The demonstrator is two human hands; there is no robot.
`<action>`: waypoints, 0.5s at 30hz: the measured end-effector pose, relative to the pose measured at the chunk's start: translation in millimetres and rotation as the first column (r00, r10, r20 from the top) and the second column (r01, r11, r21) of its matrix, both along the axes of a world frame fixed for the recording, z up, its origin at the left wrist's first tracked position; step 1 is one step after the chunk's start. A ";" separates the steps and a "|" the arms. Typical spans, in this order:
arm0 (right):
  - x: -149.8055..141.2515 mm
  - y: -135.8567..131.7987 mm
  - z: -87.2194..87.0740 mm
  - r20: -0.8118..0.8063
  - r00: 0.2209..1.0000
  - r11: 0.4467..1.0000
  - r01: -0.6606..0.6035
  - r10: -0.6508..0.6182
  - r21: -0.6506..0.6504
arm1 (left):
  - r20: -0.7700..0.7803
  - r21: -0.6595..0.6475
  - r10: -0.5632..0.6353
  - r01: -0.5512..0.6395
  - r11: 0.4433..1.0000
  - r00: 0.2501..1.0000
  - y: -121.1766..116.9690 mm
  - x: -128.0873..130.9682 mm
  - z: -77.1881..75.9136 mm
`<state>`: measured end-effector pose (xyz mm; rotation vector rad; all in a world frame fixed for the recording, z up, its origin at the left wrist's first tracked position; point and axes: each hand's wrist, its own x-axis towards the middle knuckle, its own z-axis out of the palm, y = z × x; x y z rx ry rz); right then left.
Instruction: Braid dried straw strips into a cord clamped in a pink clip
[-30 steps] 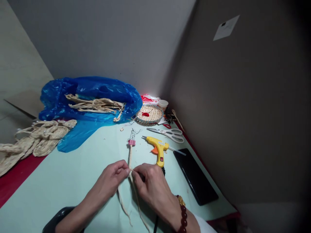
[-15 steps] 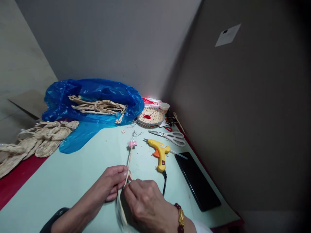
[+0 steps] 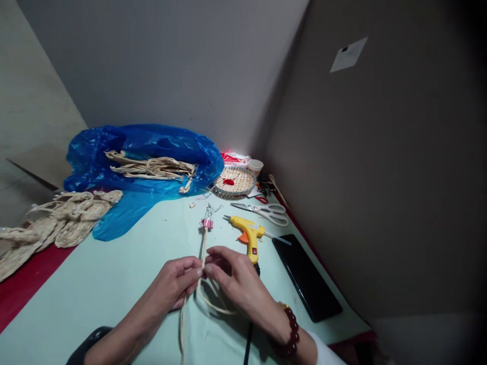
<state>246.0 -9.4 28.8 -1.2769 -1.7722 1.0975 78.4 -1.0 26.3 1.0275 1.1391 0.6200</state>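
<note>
The left hand (image 3: 177, 279) pinches a pale straw cord (image 3: 205, 244); the right hand (image 3: 241, 284) curls at the same spot, its grip unclear. The cord runs from a pink clip (image 3: 207, 223) on the table (image 3: 125, 263), left of a yellow glue gun (image 3: 249, 233).

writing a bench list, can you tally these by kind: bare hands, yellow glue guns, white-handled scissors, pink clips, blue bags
Bare hands: 2 (left hand, right hand)
Yellow glue gun: 1
White-handled scissors: 1
Pink clip: 1
Blue bag: 1
Total: 6
</note>
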 end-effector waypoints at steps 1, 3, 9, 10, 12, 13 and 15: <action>0.1 2.1 -1.9 -0.060 0.995 0.992 -0.086 0.081 -0.088 | -0.002 0.012 -0.014 0.014 1.000 1.000 0.2 0.0 -0.7; -0.5 4.4 -5.6 -0.133 0.976 0.963 -0.194 0.171 -0.186 | -0.022 0.023 -0.047 0.048 0.999 0.999 0.6 -1.1 -2.7; -2.4 1.1 -0.4 0.000 0.991 0.988 -0.135 0.136 -0.069 | -0.176 0.157 -0.117 0.146 0.977 0.977 2.1 -7.9 -5.8; -2.8 0.3 1.4 0.022 0.992 0.991 -0.120 0.121 -0.055 | -0.196 0.199 -0.125 0.165 0.966 0.972 2.3 -8.1 -5.5; -3.8 -0.9 3.4 0.062 0.995 0.997 -0.079 0.080 -0.018 | -0.235 0.261 -0.119 0.180 0.948 0.965 2.4 -7.3 -4.8; -4.3 -1.2 3.3 0.074 0.995 0.998 -0.061 0.061 0.001 | -0.259 0.278 -0.108 0.181 0.943 0.960 2.0 -6.5 -4.4; -5.4 -1.1 1.1 0.070 0.997 0.999 -0.040 0.038 0.020 | -0.320 0.297 -0.086 0.186 0.937 0.943 0.5 -4.6 -3.6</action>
